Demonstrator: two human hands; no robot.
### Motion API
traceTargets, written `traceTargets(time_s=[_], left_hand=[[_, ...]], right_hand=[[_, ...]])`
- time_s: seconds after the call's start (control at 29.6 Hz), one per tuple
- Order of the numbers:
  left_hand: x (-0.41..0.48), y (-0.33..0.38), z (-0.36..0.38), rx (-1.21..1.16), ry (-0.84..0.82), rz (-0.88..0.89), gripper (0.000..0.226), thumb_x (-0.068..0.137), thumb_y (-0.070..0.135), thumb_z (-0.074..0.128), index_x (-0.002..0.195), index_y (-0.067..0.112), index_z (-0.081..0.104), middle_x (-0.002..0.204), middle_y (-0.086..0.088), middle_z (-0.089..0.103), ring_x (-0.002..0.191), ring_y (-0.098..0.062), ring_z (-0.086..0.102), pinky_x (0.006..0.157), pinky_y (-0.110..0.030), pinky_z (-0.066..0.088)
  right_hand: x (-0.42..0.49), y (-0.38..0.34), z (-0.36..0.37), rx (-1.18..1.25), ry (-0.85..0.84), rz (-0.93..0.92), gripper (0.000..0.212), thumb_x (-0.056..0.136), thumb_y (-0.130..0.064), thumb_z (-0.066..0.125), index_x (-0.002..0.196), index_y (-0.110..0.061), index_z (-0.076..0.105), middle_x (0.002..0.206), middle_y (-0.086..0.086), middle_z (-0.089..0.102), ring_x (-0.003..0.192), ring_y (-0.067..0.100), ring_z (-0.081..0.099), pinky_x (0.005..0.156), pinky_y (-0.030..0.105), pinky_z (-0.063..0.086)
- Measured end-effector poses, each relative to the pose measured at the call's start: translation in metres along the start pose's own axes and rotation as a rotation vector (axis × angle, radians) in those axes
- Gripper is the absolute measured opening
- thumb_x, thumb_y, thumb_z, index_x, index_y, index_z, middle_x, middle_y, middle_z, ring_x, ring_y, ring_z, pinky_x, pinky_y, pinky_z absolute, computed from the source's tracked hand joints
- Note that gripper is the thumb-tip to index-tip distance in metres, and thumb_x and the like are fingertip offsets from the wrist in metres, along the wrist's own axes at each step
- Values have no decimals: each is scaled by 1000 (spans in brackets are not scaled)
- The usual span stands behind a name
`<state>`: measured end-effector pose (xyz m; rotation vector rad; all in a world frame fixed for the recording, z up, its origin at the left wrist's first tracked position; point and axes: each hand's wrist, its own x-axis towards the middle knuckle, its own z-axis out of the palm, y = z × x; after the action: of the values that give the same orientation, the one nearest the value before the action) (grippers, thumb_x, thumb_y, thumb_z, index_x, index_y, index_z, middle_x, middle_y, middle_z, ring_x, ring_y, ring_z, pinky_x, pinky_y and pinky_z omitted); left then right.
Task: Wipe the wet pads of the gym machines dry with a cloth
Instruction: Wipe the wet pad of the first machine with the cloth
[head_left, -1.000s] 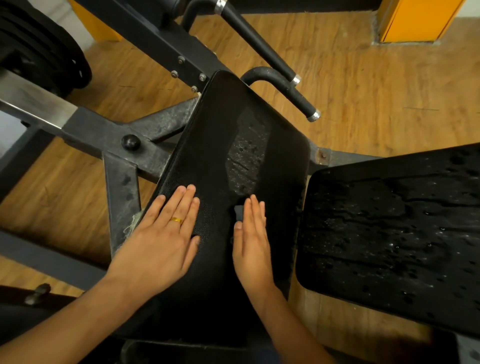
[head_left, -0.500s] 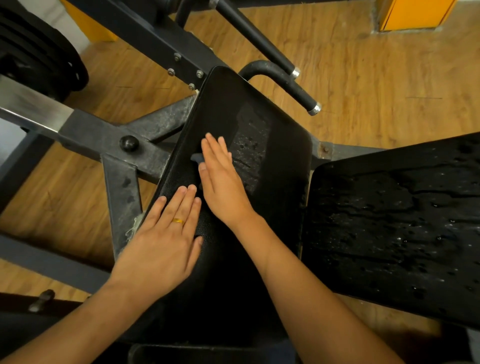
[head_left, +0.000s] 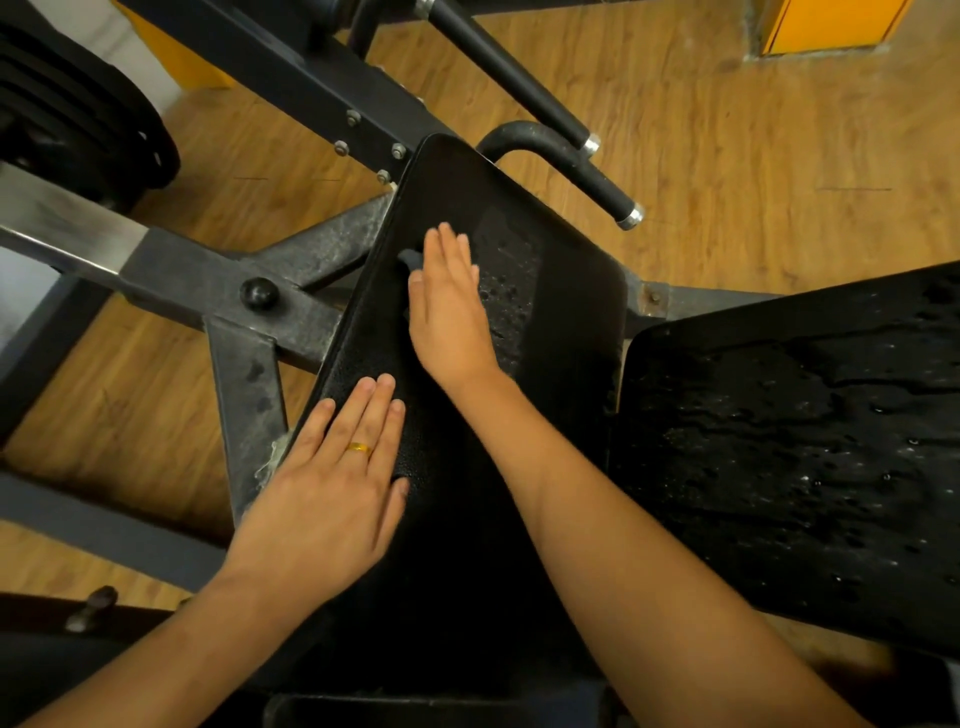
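Wood floor (head_left: 779, 156) fills the background. Dark steel machine frame (head_left: 208, 280) runs from upper left towards centre, with the weight plates (head_left: 78, 130) at the far upper left.

Two pads:
- Wide pad (head_left: 805, 441), right side of the frame: beaded with water all over and untouched. We judge it comes next.
- Centre pad (head_left: 561, 312), long and narrow, running from bottom centre up to top centre. This is the one we're working on. A strip of droplets (head_left: 506, 291) remains just right of our right hand. The left part looks matte, so probably dry.

A grip handle (head_left: 571, 161) sticks out behind the top of the centre pad, clear of the wiping path.

Left hand (head_left: 332, 499) lies flat on the lower-left edge of the centre pad. Fingers are straight and close together, nothing held. We read it as a brace that steadies us while the other arm reaches.

Right hand (head_left: 447, 317) lies flat on the upper middle of the same pad, fingers straight and pressed side by side. The palm pushes down rather than gripping, which spreads the load over the cloth.

Cloth (head_left: 408, 258): only a small dark corner shows at the left edge of the right hand, by the thumb. The rest sits under the palm, so we can't tell how it's folded.

A gold ring (head_left: 359, 448) is on the left hand.
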<state>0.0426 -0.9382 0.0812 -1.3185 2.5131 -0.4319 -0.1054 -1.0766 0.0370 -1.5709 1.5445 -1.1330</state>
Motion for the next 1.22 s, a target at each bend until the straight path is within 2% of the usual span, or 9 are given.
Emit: traceTargets(time_s=[0.1,0.24,0.47,0.61,0.84,0.95,1.22], left_hand=[[-1,0,0,-9,1,-1,68,100,39,32,152,-5,34,164,-23,20,153,-33,20,123,-51,21],[-1,-1,1,-18,16,-3,68,99,39,33,151,-5,34,163,-23,21,153,-33,21,122,-52,22],[-1,-1,2,-17,-6,-1,68,101,40,32,153,-3,31,164,-23,18,154,-32,18,122,-52,22],[0,-3,3,-10,-9,5,68,101,41,32,153,-2,30,164,-23,18,154,-33,18,122,-52,21],[0,-2,4,-20,-1,8,68,100,39,32,152,-4,32,164,-23,19,154,-33,19,121,-52,24],[0,-2,4,-20,7,4,67,100,39,33,152,-4,33,164,-23,20,154,-33,19,121,-53,25],[-1,-3,5,-33,-2,-2,67,101,41,32,153,-1,31,164,-22,19,154,-31,18,122,-51,22]], right_hand=[[15,-2,1,-4,58,62,54,110,-18,32,159,-2,17,169,14,7,156,27,-4,128,44,1],[-4,-2,8,-24,91,25,58,109,-23,34,160,-4,14,169,14,5,156,25,-5,126,39,-2],[83,5,-11,-69,100,100,54,109,-19,32,158,-1,19,167,18,12,156,31,-1,127,46,2],[112,9,-19,-75,155,143,50,108,-19,33,155,-1,29,164,18,22,155,33,6,126,48,11],[20,-3,7,-41,114,16,54,109,-20,35,158,-3,21,167,16,14,156,29,1,126,42,1],[13,-1,10,-38,86,-26,54,109,-19,35,158,-2,21,168,15,12,156,28,0,125,40,0],[118,17,-20,-35,158,178,47,108,-17,34,153,-1,33,164,16,24,155,33,9,126,50,9]])
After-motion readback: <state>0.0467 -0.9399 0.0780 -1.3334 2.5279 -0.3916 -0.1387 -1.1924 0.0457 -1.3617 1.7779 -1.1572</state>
